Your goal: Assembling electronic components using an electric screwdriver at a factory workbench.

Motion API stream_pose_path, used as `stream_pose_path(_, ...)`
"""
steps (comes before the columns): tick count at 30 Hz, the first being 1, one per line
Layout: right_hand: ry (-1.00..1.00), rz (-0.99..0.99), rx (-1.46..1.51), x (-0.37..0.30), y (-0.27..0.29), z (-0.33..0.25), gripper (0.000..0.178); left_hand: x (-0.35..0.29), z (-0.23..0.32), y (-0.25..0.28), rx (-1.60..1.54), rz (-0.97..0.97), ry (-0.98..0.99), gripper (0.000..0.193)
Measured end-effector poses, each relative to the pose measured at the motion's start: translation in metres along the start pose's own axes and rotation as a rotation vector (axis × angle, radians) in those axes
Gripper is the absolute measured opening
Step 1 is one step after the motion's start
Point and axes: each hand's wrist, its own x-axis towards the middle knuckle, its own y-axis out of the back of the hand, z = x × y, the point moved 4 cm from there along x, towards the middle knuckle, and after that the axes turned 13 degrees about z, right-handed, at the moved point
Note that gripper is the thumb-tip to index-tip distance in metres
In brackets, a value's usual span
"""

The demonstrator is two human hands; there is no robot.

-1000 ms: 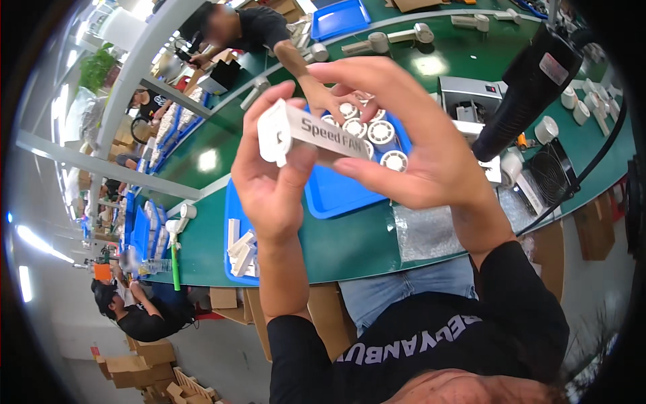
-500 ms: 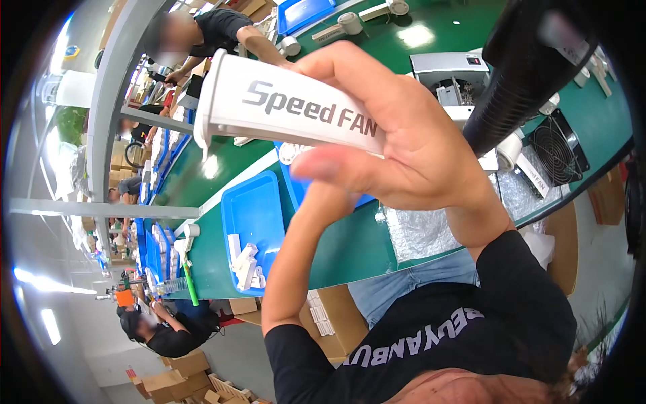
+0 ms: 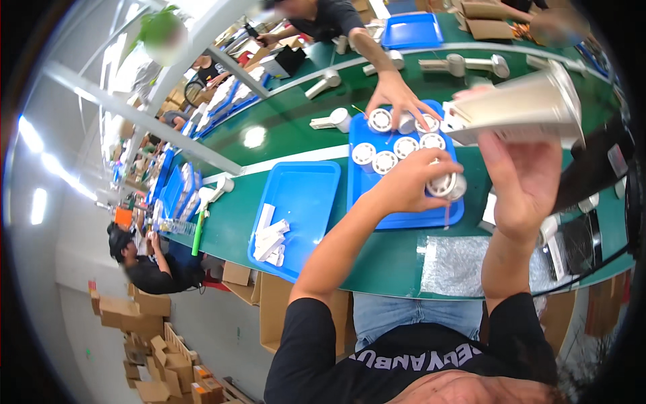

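My left hand (image 3: 409, 180) is closed around a white round fan head (image 3: 445, 184) with a slotted face, just over the near right part of a blue tray (image 3: 397, 221). Several similar white round fan heads (image 3: 385, 162) lie in that tray. To its right, my right hand (image 3: 521, 178) grips a white tapered casing (image 3: 518, 111) with a flanged end, raised close to the view. A co-worker's hand (image 3: 398, 94) reaches in from the far side and touches the fan heads at the tray's back.
Left of that tray, a second blue tray (image 3: 303, 178) holds white plastic pieces (image 3: 271, 239). Assembled white handheld fans (image 3: 326, 82) lie along the green table. A bubble-wrap sheet (image 3: 454, 266) sits at the near edge; a black arm-like object (image 3: 599, 161) stands at right.
The view has swung, bringing the tray of fan heads into sight. My left hand now grips a fan head in plain view. The casing in my right hand has moved right and turned.
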Motion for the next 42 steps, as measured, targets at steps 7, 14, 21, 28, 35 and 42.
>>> stream_pose_path(7,0.130,-0.223,-0.033,0.013,-0.016,-0.017,0.045,0.031,0.035,0.086,-0.339,0.820,0.136,0.064)
stream_pose_path(14,0.230,-0.285,-0.119,0.009,-0.022,-0.006,0.034,0.006,0.039,0.092,-0.217,0.984,0.150,0.064)
stream_pose_path(21,0.066,-0.277,-0.185,0.000,-0.021,-0.004,0.048,0.007,0.030,0.101,-0.110,1.069,0.133,0.065)
stream_pose_path(28,-0.717,-0.385,0.091,-0.013,-0.033,-0.005,0.090,0.000,0.031,0.116,-0.068,1.167,0.125,0.068)
stream_pose_path(35,-0.800,-0.339,0.173,-0.019,-0.046,0.009,0.077,-0.002,0.040,0.117,-0.040,1.128,0.088,0.068)
stream_pose_path(42,-0.889,-0.373,0.274,-0.017,-0.035,0.030,0.063,0.000,0.049,0.113,-0.056,1.042,0.057,0.066)
